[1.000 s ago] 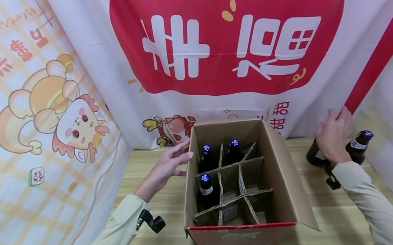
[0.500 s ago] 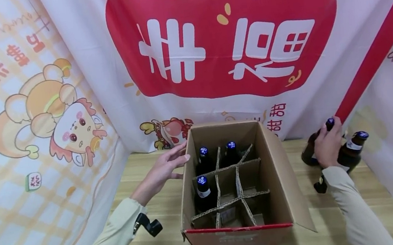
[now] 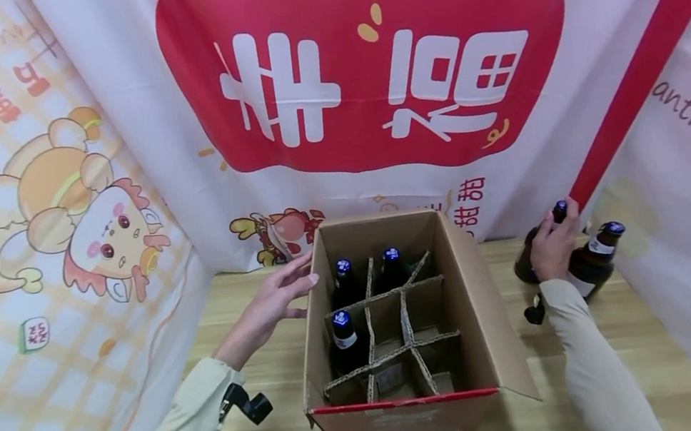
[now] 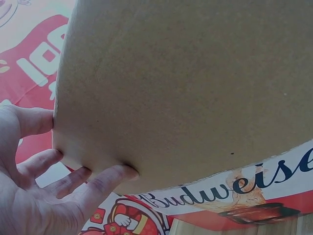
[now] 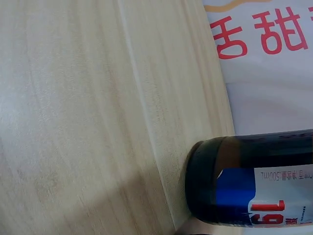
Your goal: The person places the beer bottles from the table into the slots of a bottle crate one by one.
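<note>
A cardboard box (image 3: pixel 472 300) with dividers stands upright in the head view, three blue-capped bottles in its compartments: one bottle (image 3: pixel 344 284) at the back left, another bottle (image 3: pixel 392 271) beside it and a nearer bottle (image 3: pixel 344 338). My left hand (image 3: pixel 266 304) touches the box's left side; up close in the left wrist view its fingertips (image 4: pixel 128 171) press on a brown cardboard flap (image 4: pixel 171 98). To the right of the box, my right hand (image 3: pixel 553 247) grips a dark beer bottle (image 5: pixel 244 181) by its upper part, cap showing above the fingers. Its label faces the right wrist camera.
Another dark bottle (image 3: pixel 598 260) stands just right of my right hand. The box's right flap (image 3: pixel 501 326) hangs outward over the wooden table (image 3: pixel 265 405). Printed cloth (image 3: pixel 375 190) hangs close behind the table and along both sides.
My right hand has shifted from over the bottle's top to its side, so the cap now shows. The head view has turned a little right. My left hand keeps its place at the box.
</note>
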A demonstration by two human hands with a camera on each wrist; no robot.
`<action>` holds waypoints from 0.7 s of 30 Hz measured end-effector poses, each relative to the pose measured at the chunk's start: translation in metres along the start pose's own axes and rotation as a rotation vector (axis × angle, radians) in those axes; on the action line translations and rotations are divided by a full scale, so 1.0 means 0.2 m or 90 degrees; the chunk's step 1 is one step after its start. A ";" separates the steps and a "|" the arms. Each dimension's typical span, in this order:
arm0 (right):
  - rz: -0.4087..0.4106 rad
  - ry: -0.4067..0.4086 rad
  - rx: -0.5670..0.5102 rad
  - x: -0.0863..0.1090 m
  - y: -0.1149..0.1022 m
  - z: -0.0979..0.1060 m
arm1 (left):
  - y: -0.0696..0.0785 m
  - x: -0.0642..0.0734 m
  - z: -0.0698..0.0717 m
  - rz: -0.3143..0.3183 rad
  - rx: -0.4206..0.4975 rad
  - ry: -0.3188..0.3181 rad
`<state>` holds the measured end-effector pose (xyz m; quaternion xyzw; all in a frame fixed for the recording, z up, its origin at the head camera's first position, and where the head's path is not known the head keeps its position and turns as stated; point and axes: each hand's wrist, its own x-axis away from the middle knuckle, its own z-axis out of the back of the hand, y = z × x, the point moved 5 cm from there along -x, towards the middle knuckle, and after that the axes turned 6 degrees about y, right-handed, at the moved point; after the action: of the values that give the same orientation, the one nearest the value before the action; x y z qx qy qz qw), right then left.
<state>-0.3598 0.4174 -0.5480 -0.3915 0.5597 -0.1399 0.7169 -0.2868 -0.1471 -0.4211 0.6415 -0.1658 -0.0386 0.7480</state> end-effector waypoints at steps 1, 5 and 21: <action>0.003 -0.003 -0.001 0.00 -0.01 -0.02 | 0.00 0.01 0.01 -0.001 0.000 0.002; -0.008 -0.002 -0.001 0.01 -0.01 -0.02 | 0.00 0.02 0.02 -0.003 0.001 0.000; -0.068 -0.055 0.067 -0.01 -0.07 0.04 | 0.00 0.01 0.01 -0.003 0.002 0.016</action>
<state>-0.3499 0.4117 -0.5356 -0.3884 0.4983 -0.1900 0.7515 -0.2852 -0.1487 -0.4203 0.6432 -0.1553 -0.0320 0.7491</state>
